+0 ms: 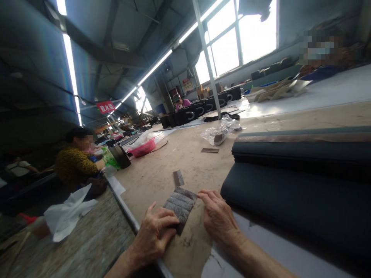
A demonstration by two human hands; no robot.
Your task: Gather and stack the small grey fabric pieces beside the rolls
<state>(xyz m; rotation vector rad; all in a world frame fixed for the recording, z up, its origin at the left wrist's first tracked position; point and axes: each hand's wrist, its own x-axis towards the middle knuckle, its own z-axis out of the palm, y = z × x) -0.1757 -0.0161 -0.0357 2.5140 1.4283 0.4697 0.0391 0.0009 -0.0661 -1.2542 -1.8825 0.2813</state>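
Observation:
Several grey, fuzzy strips (180, 204) lie side by side in an overlapping row on the tan worktop (139, 185), with a dark brown edge at the near end. My left hand (156, 233) presses on the near left of the row, fingers bent and thumb close to the forefinger. At the far right corner, the bunched fingertips of my right hand (218, 216) hold the edge of a strip; their exact grip is partly hidden. Just beyond the row lies a loose brown and grey strip (178, 178). Farther off is a brown strip (210, 150).
A thick stack of dark sheets (295, 197) lies to my right. Ahead are a clear plastic bag (222, 131), a metal pole (209, 61) and a pink basin (142, 148). On the left, a co-worker in a patterned top (74, 164) sits beyond a rough board (87, 235).

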